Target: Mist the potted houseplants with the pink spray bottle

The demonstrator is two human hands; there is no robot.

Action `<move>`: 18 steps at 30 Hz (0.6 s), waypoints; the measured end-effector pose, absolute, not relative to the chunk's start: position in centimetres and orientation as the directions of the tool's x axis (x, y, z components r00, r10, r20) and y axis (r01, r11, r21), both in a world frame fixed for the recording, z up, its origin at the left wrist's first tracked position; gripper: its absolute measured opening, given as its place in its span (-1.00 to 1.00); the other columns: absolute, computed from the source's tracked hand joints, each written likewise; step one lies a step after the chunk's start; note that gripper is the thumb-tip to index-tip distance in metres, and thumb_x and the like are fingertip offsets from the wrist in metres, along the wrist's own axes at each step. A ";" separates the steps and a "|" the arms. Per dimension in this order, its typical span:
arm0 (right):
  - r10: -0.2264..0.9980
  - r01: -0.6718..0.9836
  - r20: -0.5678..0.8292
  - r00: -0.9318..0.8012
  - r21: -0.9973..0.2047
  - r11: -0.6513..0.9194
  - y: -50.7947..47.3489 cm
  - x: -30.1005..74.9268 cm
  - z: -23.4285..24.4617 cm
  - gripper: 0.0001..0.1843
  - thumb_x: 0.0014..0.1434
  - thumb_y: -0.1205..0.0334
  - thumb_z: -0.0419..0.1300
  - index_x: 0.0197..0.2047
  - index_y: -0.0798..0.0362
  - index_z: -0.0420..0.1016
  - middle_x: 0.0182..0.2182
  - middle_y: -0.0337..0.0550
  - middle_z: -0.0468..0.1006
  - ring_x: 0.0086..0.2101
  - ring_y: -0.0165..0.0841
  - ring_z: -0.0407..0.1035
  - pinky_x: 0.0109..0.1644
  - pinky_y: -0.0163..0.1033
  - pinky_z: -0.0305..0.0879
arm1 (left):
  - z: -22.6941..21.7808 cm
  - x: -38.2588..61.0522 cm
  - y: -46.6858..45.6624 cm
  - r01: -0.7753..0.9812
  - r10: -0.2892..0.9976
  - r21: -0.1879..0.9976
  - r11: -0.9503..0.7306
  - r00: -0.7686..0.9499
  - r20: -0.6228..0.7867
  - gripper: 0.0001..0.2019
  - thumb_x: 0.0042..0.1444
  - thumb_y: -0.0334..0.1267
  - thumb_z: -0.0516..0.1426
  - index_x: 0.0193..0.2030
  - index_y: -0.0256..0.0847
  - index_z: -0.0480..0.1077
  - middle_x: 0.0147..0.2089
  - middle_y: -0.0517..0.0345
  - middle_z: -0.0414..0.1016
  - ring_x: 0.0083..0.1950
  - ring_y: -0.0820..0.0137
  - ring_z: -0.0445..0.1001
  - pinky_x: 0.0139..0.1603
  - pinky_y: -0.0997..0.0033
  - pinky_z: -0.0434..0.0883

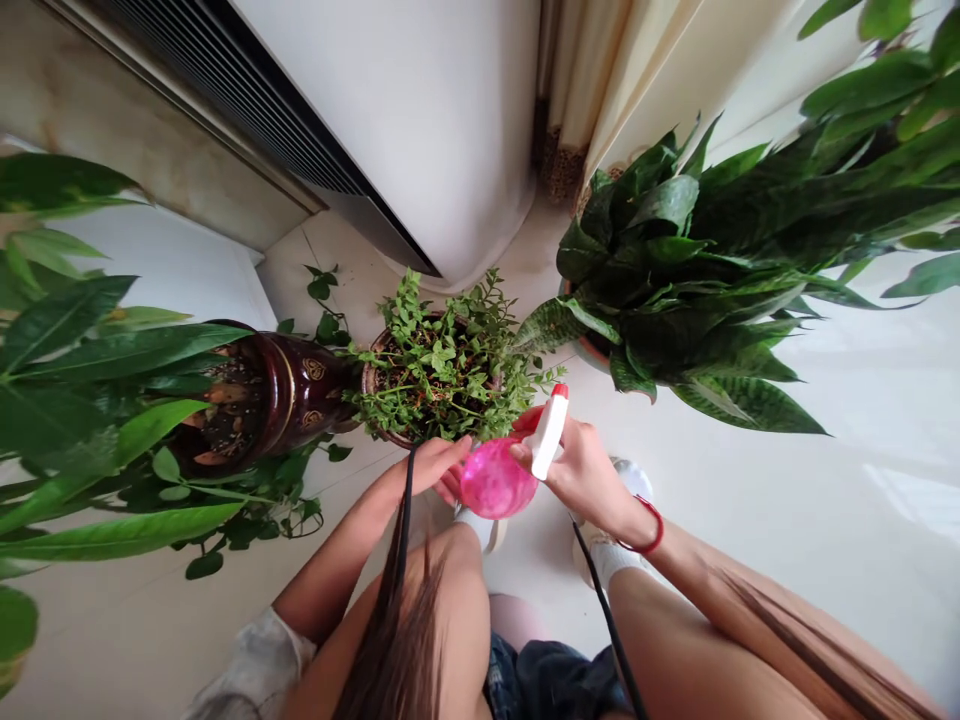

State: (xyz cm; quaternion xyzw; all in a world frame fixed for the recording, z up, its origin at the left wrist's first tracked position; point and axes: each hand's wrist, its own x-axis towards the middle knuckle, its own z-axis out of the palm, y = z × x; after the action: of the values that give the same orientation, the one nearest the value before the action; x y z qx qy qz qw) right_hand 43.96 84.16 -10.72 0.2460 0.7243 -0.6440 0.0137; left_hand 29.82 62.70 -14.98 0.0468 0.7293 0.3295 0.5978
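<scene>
A pink spray bottle [498,482] with a white spray head and red nozzle tip is held tilted in front of my knees. My right hand [571,465] is wrapped round its neck, just below the spray head. At the bottle's left side is my left hand [437,466], its fingers stretched out and fairly flat, close to the bottle; whether they touch it I cannot tell. Just beyond both hands stands a potted plant [442,365] with small green leaves, its round pot rim partly covered by foliage. The nozzle is near the plant's right edge.
On the left, a dark red glazed pot [289,390] holds a large-leaved plant. A broad snake plant [720,270] fills the right side. Behind stands a white appliance [420,120] with a black grille, beside a cream curtain [585,70]. The floor [720,510] is pale tile.
</scene>
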 end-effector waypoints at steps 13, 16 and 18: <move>0.455 0.355 -0.123 -0.882 -0.807 0.471 83.1 42.5 -10.9 -0.49 0.37 -0.26 0.02 -0.21 0.03 0.46 -0.37 -0.05 0.54 -0.33 -0.20 0.42 -0.17 -0.10 0.33 | -11.4 32.5 69.9 0.152 0.887 0.912 0.381 -0.340 -0.313 -0.24 0.04 -0.27 0.33 0.41 -0.16 0.26 0.48 -0.19 0.25 0.53 -0.01 0.19 0.54 -0.06 0.18; 0.522 0.382 0.012 -0.853 -0.667 0.639 83.3 42.0 -11.6 -0.46 0.38 -0.28 0.00 -0.34 0.00 0.42 -0.36 -0.01 0.50 -0.23 -0.13 0.37 -0.11 -0.04 0.30 | -10.2 33.7 71.5 0.153 0.895 0.930 0.334 -0.361 -0.262 -0.44 0.08 -0.39 0.25 0.27 -0.17 0.37 0.40 -0.14 0.37 0.47 0.05 0.27 0.42 0.09 0.33; 0.552 0.421 0.023 -0.834 -0.619 0.663 83.4 41.8 -12.1 -0.47 0.39 -0.22 0.01 -0.44 -0.01 0.36 -0.39 -0.03 0.46 -0.25 -0.14 0.34 -0.13 -0.04 0.27 | -9.7 34.2 72.0 0.108 0.877 0.930 0.351 -0.386 -0.286 -0.55 0.12 -0.39 0.21 0.18 -0.19 0.41 0.21 -0.08 0.54 0.26 0.12 0.48 0.17 0.23 0.46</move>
State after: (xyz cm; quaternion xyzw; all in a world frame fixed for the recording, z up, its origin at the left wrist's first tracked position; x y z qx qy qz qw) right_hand 41.82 83.39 -12.13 0.2685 0.9059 -0.3104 -0.1048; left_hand 34.22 72.00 -9.70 0.3512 0.7013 0.4484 0.4286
